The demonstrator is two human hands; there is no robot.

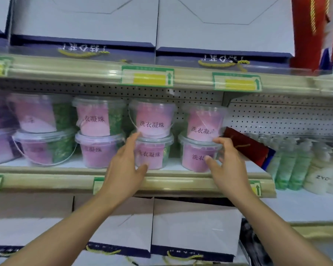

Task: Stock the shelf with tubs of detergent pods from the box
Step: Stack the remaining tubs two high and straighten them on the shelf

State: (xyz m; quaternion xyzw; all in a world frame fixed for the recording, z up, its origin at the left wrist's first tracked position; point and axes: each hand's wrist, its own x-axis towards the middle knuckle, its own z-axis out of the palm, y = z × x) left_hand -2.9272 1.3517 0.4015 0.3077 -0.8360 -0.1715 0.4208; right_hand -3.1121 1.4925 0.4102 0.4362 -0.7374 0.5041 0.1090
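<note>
Clear tubs of pink and green detergent pods stand two high in several stacks on the middle shelf (46,181). My left hand (123,166) is spread against one stack: its thumb rests on the lower tub (152,154) and its index finger touches the base of the upper tub (152,120). At the rightmost stack, my right hand (227,164) has its thumb on the lower tub (194,158) and its fingertips at the lid under the upper tub (204,121). Neither hand lifts a tub. The box is out of view.
A dark red pouch (246,146) leans right behind my right hand, and beyond it is a row of green and white bottles (296,164). White and navy gift boxes fill the shelf above (85,25) and the space below (190,227). A red bag (313,31) hangs top right.
</note>
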